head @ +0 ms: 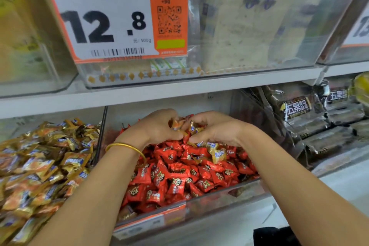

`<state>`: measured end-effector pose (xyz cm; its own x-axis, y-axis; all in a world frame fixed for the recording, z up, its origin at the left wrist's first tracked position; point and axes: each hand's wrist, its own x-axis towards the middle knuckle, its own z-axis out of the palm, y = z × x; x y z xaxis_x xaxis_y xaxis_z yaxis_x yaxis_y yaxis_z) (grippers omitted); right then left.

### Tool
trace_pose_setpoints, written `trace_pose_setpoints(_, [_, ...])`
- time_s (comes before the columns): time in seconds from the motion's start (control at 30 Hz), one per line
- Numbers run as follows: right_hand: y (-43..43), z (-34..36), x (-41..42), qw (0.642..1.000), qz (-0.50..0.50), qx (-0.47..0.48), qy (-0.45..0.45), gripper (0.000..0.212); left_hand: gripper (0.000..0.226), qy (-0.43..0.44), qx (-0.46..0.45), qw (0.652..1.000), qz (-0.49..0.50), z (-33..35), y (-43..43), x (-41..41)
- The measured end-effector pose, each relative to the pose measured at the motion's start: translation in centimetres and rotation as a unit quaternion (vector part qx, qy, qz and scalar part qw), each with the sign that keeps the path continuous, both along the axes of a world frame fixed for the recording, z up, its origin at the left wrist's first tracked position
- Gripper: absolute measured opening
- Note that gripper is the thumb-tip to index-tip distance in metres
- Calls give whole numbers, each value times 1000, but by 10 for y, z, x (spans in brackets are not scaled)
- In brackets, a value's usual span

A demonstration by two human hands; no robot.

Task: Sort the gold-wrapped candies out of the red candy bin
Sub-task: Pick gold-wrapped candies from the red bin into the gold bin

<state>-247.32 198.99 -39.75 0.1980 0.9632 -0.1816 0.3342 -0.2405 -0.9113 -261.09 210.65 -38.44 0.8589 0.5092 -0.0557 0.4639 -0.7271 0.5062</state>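
Observation:
A clear bin (199,205) in the middle of the lower shelf holds a heap of red-wrapped candies (179,175). Both my hands are over the back of that heap, close together. My left hand (157,126), with a gold bangle on its wrist, curls its fingers round a few gold-wrapped candies (176,124). My right hand (213,130) also grips gold-wrapped candies (192,128) between its curled fingers and thumb. One more gold-wrapped candy (218,154) lies on the red heap just below my right hand.
To the left stands a bin full of gold-wrapped candies (44,166), behind a dark divider (100,136). Dark packaged goods (311,118) lie to the right. The shelf above (159,90) carries clear bins and an orange price tag (117,14).

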Motion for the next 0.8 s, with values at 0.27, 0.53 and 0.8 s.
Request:
trace_pose_setpoints(0.27, [-20,-2,-3,982,-86,47,161,24,41,-26,27,998,54,9,2,-14])
trace_pose_setpoints(0.53, [-18,1,-10,948,-138,61,279,31,23,-123,15,990,68,13,-4,-14])
trace_pose_setpoints(0.8, [-16,1,-3,837,-220,73,495,24,32,-281,-379,870,143,14,-18,-5])
